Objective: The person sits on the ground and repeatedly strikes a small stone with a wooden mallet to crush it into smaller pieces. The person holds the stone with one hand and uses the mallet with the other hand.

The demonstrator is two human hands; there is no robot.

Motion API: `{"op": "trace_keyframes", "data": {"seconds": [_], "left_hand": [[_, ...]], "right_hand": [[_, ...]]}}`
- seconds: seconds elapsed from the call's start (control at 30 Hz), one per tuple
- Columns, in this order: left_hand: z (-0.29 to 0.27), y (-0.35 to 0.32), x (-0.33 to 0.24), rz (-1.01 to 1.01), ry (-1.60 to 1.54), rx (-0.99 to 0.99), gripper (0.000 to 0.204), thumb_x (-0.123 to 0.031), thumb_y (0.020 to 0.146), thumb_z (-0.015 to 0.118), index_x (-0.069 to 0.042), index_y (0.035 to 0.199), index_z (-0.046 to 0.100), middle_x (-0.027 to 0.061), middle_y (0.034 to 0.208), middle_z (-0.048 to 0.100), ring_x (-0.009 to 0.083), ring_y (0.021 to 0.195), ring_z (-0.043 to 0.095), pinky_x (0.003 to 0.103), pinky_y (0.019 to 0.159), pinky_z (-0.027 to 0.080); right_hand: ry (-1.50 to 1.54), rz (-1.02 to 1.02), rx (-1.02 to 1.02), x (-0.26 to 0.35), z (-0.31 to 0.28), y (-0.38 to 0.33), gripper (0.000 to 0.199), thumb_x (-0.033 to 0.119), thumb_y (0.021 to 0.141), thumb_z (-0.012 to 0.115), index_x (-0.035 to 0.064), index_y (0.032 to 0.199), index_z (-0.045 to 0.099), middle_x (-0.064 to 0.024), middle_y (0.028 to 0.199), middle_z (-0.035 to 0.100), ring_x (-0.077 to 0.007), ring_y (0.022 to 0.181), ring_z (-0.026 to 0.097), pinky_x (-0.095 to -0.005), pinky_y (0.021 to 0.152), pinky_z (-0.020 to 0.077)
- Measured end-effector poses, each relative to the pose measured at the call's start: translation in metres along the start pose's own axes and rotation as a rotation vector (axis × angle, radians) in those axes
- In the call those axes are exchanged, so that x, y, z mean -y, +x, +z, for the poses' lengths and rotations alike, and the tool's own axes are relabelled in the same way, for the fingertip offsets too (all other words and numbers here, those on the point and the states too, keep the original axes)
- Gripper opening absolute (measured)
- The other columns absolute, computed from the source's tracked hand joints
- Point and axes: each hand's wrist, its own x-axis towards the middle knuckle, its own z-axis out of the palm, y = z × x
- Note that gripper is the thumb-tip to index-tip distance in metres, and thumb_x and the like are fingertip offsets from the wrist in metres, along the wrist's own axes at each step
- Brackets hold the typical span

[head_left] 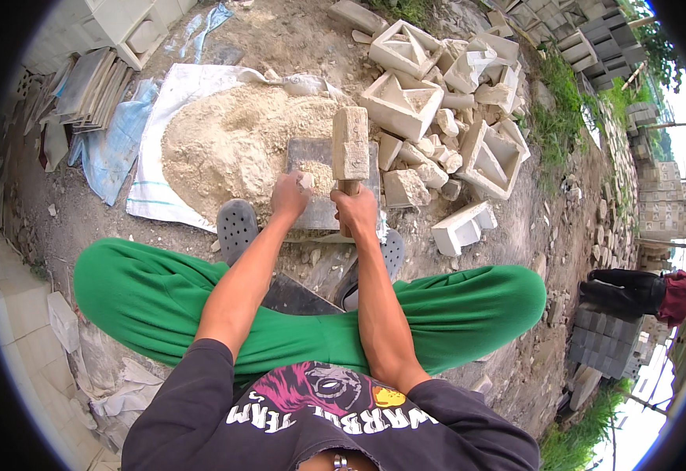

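My right hand (pixel 356 210) is wrapped round the wooden handle of a mallet (pixel 350 145), its blocky, worn head raised over a dark flat plate (pixel 319 217). Closed on a small pale chunk (pixel 305 180), my left hand (pixel 289 195) rests at the plate's left side. Pale crumbs (pixel 319 174) lie on the plate between and beyond my hands. Left of and beyond the plate, a heap of coarse pale powder (pixel 217 141) covers a white woven sheet (pixel 148 177).
Broken hollow pale blocks (pixel 406 102) and rubble are piled to the right. One broken piece (pixel 465 228) lies nearer. Grey perforated clogs (pixel 238 225) flank the plate. Boards (pixel 96 88) and a blue sheet (pixel 115 157) stand left. Another person (pixel 633 294) is far right by stacked grey blocks (pixel 606 341).
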Motion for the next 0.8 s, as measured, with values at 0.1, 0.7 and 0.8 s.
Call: {"op": "trace_keyframes", "data": {"seconds": [0.1,0.7,0.8], "left_hand": [[-0.001,0.006,0.018,0.278,0.008,-0.053,0.037,-0.018,0.081,0.077,-0.008,0.115,0.070,0.0157,0.106,0.066,0.0331,0.104,0.063,0.041,0.092,0.051],[0.001,0.025,0.023,-0.214,-0.238,-0.015,0.038,-0.023,0.071,0.086,-0.002,0.100,0.073,0.0123,0.092,0.075,0.0269,0.086,0.072,0.038,0.077,0.055],[0.008,0.026,0.033,-0.144,-0.358,-0.059,0.039,-0.024,0.069,0.087,-0.002,0.097,0.074,0.0122,0.089,0.075,0.0258,0.082,0.072,0.037,0.075,0.056]], "right_hand": [[0.003,-0.018,-0.004,0.016,-0.006,-0.009,0.027,0.026,0.075,0.071,-0.0003,0.083,0.069,-0.0091,0.063,0.067,-0.0192,0.054,0.065,-0.0346,0.056,0.0520],[-0.341,-0.064,0.059,-0.017,0.022,0.007,0.037,0.029,0.072,0.073,0.0004,0.095,0.072,-0.0226,0.086,0.073,-0.0395,0.084,0.071,-0.0458,0.076,0.0540],[-0.137,-0.177,0.013,0.012,0.016,-0.003,0.027,0.026,0.073,0.074,0.0000,0.078,0.069,-0.0093,0.061,0.066,-0.0196,0.055,0.065,-0.0364,0.056,0.0515]]}}
